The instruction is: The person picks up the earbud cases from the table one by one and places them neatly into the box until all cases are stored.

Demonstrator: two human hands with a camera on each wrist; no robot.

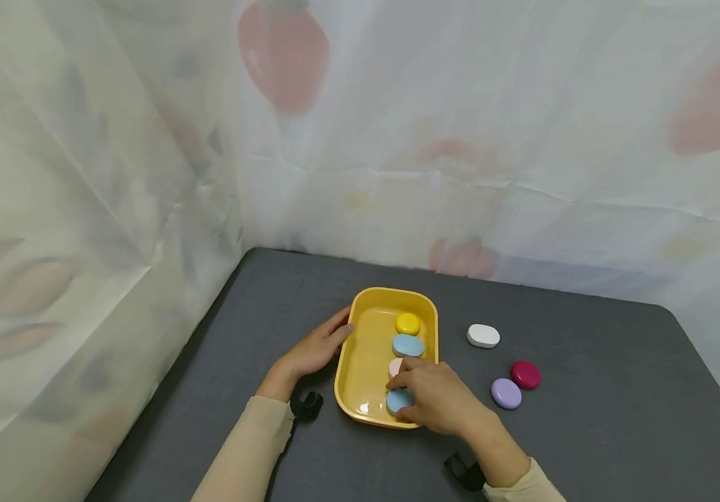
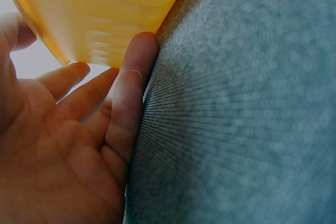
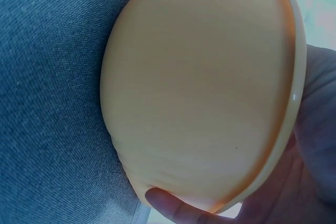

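A yellow tray (image 1: 366, 355) with rounded corners sits on the dark table in the head view. My left hand (image 1: 312, 352) grips its left side, thumb at the rim and fingers against the outer wall; the left wrist view shows those fingers (image 2: 139, 61) beside the tray's wall. Over the tray's near right corner, my right hand (image 1: 438, 397) pinches a light-blue rounded piece (image 1: 399, 400) between thumb and fingers. A pale pink piece (image 1: 395, 367), partly hidden by that hand, a light-blue oval (image 1: 408, 345) and a yellow round piece (image 1: 407, 323) line up behind it inside.
Right of the tray, a white oval piece (image 1: 483, 336), a dark red round piece (image 1: 526, 375) and a lilac one (image 1: 506, 394) lie on the dark table (image 1: 617, 418). Printed curtains (image 1: 492, 139) hang behind and left of the table. Black wrist straps show on both arms.
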